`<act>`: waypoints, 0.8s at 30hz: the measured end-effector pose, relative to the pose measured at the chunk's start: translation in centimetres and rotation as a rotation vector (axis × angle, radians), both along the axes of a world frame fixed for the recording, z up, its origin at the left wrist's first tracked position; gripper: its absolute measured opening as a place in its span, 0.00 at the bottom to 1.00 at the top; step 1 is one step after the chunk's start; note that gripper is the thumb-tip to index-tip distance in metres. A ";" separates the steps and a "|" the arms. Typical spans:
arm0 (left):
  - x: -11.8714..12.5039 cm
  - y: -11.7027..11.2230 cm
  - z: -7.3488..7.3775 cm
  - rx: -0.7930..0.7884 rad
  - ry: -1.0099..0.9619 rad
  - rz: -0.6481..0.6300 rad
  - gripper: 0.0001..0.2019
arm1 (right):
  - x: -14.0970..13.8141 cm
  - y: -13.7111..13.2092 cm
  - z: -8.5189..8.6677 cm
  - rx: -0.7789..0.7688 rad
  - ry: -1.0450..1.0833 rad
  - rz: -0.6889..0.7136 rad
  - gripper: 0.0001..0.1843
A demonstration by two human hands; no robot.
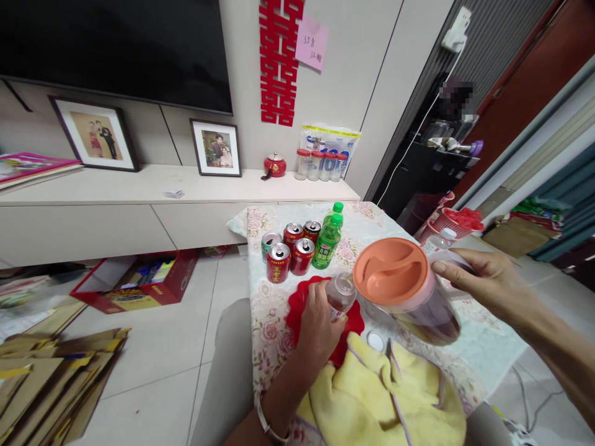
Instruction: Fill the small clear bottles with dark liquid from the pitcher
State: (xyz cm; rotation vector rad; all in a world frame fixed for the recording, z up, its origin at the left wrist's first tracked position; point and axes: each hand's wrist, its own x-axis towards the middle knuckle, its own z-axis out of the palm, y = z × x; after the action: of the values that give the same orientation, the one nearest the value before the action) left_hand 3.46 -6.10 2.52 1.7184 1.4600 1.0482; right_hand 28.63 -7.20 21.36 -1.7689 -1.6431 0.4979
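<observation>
My left hand [318,319] is wrapped round a clear plastic bottle [343,290] with its cap off, held over a scalloped red plate [296,300]. Brownish liquid seems to show inside the bottle. In my right hand [478,275] is the handle of a clear pitcher [432,310] with an orange lid [390,269]. The pitcher leans left, its lid side close to the bottle's mouth, with dark brown liquid inside. Whether any liquid is flowing I cannot tell. A white cap [375,341] lies on the tablecloth beside a crumpled yellow towel [385,396].
Several opened drink cans [277,263] and two green-capped bottles [328,241] stand at the table's back left. Behind the pitcher is another clear bottle [447,235]. A white cabinet [209,189] runs along the wall. Flattened cardboard [60,384] lies on the floor at left.
</observation>
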 end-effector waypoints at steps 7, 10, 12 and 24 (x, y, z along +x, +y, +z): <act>0.0 0.1 -0.2 -0.005 0.011 -0.006 0.34 | -0.3 0.0 0.2 -0.017 0.023 -0.012 0.37; 0.0 0.0 -0.1 -0.007 0.007 -0.005 0.35 | -0.3 0.0 0.1 -0.019 0.027 -0.011 0.38; 0.0 0.0 0.1 -0.013 0.011 -0.005 0.35 | -0.3 0.0 0.1 -0.016 0.026 -0.007 0.38; 0.0 0.0 0.4 -0.026 0.021 -0.006 0.35 | 0.0 0.1 -0.1 -0.029 0.021 -0.006 0.37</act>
State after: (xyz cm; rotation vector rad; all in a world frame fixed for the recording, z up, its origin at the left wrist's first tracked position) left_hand 3.42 -6.09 2.87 1.7188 1.4743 1.0068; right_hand 28.59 -7.08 21.31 -1.7826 -1.6236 0.5384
